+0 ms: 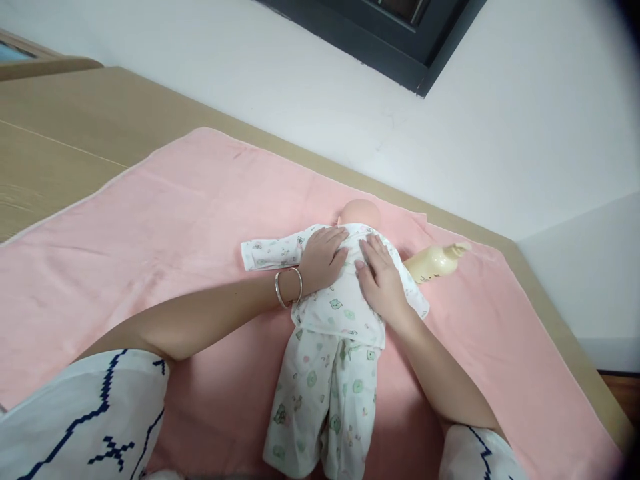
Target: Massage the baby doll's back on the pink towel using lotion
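A baby doll (359, 212) lies stretched out on a pink blanket, its bald head toward the wall and its face not visible. It wears a white printed top (345, 313) and matching trousers (320, 400). My left hand (324, 257), with a silver bangle at the wrist, rests flat on the upper left of the top. On the upper right of the top lies my right hand (383, 277), its fingers stretched out. Both hands are open and hold nothing. A pale yellow pump bottle (436, 262) lies on its side by the doll's right sleeve, just past my right hand.
The pink blanket (150, 253) covers much of a wooden surface (65, 127). Behind it rises a white wall (300, 87) with a dark-framed window (400, 47). A wooden edge (55, 67) shows at the far left.
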A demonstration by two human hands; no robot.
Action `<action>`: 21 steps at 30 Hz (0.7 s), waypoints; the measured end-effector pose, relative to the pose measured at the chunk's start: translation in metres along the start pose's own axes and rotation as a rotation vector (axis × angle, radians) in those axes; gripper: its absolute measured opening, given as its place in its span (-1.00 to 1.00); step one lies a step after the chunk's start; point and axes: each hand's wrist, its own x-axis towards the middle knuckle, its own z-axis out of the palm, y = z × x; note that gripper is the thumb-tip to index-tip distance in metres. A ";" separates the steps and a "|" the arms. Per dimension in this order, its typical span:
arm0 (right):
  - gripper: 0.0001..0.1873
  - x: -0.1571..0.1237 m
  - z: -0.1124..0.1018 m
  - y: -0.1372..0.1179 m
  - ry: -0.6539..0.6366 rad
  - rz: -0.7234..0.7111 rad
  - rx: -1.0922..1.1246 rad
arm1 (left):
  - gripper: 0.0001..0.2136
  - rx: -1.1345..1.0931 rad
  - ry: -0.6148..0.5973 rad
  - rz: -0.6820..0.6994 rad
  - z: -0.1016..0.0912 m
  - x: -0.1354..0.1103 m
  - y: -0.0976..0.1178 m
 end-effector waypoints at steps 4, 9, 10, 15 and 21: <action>-0.41 -0.001 0.000 0.003 0.172 -0.049 0.023 | -0.63 -0.003 -0.015 -0.016 0.000 0.000 -0.001; -0.47 -0.002 0.010 0.004 0.018 -0.014 0.011 | -0.63 -0.009 -0.011 -0.033 -0.001 0.001 0.001; -0.47 -0.002 0.010 0.003 0.009 -0.002 0.007 | -0.63 -0.010 -0.015 -0.039 -0.001 0.001 0.002; -0.42 -0.004 -0.002 -0.003 0.106 -0.032 -0.027 | -0.63 -0.015 -0.046 -0.079 -0.004 0.002 0.003; -0.43 -0.005 0.004 -0.002 0.107 -0.053 -0.036 | -0.62 -0.006 -0.026 -0.050 -0.003 0.002 0.002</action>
